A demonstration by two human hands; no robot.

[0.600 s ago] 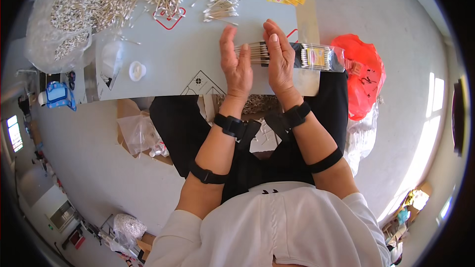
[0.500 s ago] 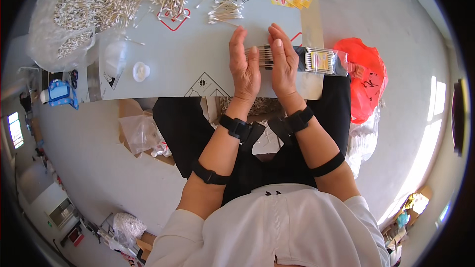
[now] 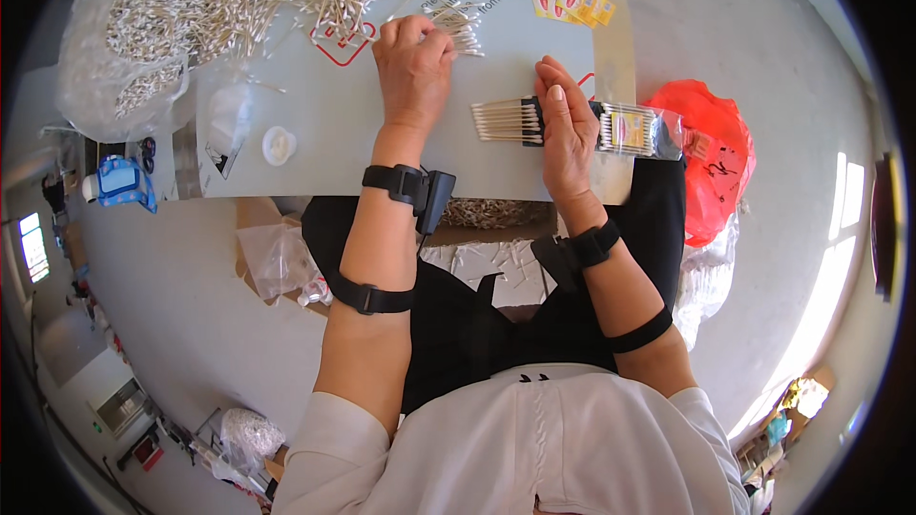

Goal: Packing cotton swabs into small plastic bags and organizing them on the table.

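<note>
At the left end of a small heap of cotton swabs, my left hand has its fingers curled and closed on swabs; the fingertips are partly hidden. My right hand stands on its edge across a black backing strip, fingers stretched out and holding nothing. From the strip's left end a flat row of cotton swabs sticks out. To the right of that hand, a clear sleeve covers more swabs and a yellow label card.
A large mound of loose cotton swabs spills from a clear bag at the far left. Several yellow cards lie at the far right of the table. A small white round container stands left. A red plastic bag hangs beyond the right edge.
My left hand has left the swab row beside my right hand, moving up and left to the small heap, where its fingers have curled. My right hand stays at the strip.
</note>
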